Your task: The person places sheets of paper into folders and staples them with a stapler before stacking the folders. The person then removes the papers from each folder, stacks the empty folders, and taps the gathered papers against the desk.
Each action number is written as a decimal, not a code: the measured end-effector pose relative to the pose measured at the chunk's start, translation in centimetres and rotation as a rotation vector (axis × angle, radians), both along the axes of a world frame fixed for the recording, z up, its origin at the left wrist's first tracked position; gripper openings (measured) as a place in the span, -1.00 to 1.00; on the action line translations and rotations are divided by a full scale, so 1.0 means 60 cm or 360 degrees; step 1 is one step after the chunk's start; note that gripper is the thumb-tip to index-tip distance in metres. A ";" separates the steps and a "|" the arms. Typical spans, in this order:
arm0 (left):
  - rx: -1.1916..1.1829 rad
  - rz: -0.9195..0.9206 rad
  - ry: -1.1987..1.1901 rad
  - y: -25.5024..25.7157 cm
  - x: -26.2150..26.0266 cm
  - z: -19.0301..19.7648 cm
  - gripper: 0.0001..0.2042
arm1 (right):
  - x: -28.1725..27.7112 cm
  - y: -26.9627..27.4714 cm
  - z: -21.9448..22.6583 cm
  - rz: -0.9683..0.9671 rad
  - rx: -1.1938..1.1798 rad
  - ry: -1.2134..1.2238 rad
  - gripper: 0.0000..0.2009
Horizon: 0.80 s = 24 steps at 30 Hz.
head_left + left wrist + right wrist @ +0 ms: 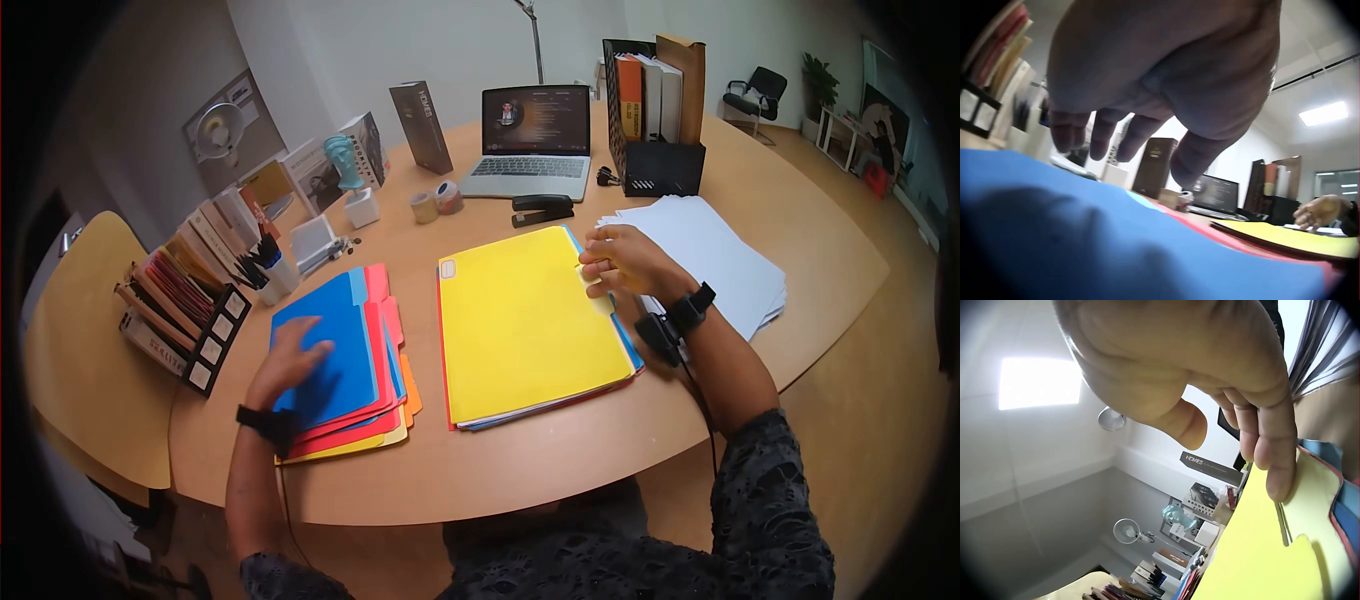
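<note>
My left hand (pixel 290 362) hovers low over a blue folder (pixel 340 370), the top one of a pile with red, yellow and orange folders under it. Its fingers are spread and loosely bent, with nothing in them. A yellow folder (pixel 530 320) tops a second stack in the middle of the table, with red and blue edges showing below. At that stack's right edge is my right hand (pixel 630 262). In the right wrist view its fingertips (pixel 1280 487) are right at the yellow folder's tabbed edge, and the thumb (pixel 1192 428) stays apart from them.
White paper sheets (pixel 700 255) lie to the right of the yellow folder. Behind stand a black stapler (pixel 542 210), tape rolls (pixel 425 208), an open laptop (pixel 530 178) and a black file holder (pixel 664 170) with books. A rack of books (pixel 190 300) borders the left side.
</note>
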<state>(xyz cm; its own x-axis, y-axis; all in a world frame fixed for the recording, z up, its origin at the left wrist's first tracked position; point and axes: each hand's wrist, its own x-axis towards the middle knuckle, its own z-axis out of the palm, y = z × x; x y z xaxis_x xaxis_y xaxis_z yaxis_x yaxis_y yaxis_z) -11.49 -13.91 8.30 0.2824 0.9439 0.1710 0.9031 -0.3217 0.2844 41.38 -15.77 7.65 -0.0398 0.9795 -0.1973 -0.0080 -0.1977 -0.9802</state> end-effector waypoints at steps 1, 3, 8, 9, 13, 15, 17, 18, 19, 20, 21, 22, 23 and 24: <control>-0.0122 -0.0216 0.0032 -0.007 0.062 0.010 -0.40 | 0.000 0.000 0.000 -0.0004 -0.0015 0.0030 -0.58; -0.0118 -0.0741 0.0330 -0.022 0.168 0.018 -0.30 | -0.003 -0.003 0.002 0.0002 -0.0017 0.0062 -0.60; -0.0485 -0.1095 0.0423 -0.051 0.292 -0.007 -0.12 | 0.000 0.001 -0.008 -0.0003 -0.0047 0.0197 -0.68; -0.0547 -0.1068 0.0409 -0.053 0.297 -0.005 -0.10 | -0.005 0.004 -0.007 -0.0019 -0.0017 0.0234 -0.70; -0.0471 -0.1116 0.0392 -0.037 0.295 -0.003 -0.16 | -0.025 -0.007 -0.008 0.0034 -0.0027 0.0316 -0.71; -0.0550 -0.1191 0.0255 0.003 0.300 0.005 -0.28 | -0.041 -0.026 0.009 0.0154 -0.0026 0.0104 -0.73; -0.0352 -0.0950 0.0038 0.050 0.304 -0.003 -0.37 | -0.046 -0.024 0.006 0.0143 -0.0012 -0.0057 -0.76; -0.0161 -0.0706 -0.0185 0.077 0.307 -0.011 -0.46 | -0.047 -0.023 0.004 0.0134 -0.0007 -0.0223 -0.79; -0.0153 -0.0710 -0.0187 0.109 0.310 -0.017 -0.46 | -0.047 -0.024 0.001 0.0087 0.0053 -0.0233 -0.85; -0.0176 -0.0593 -0.0332 0.144 0.315 -0.021 -0.53 | -0.046 -0.023 -0.004 0.0086 0.0063 -0.0240 -0.85; -0.0193 -0.0476 -0.0478 0.173 0.320 -0.025 -0.59 | -0.041 -0.020 -0.010 0.0124 0.0106 -0.0201 -0.86; -0.0174 -0.0478 -0.0487 0.197 0.326 -0.029 -0.59 | -0.044 -0.022 -0.002 0.0164 0.0150 -0.0165 -0.86; -0.0354 -0.0443 -0.0554 0.218 0.332 -0.035 -0.64 | -0.047 -0.027 0.006 0.0095 0.0133 -0.0145 -0.86; -0.0537 -0.0409 -0.0620 0.225 0.340 -0.033 -0.68 | -0.048 -0.026 0.003 0.0096 0.0141 -0.0156 -0.86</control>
<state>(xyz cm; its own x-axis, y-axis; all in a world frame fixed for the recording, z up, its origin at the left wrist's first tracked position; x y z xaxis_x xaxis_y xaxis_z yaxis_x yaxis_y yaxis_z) 8.92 -0.44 6.32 0.4866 0.8736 0.0099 0.6159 -0.3510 0.7053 38.50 -17.30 7.85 -0.0838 0.9897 -0.1159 0.0982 -0.1076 -0.9893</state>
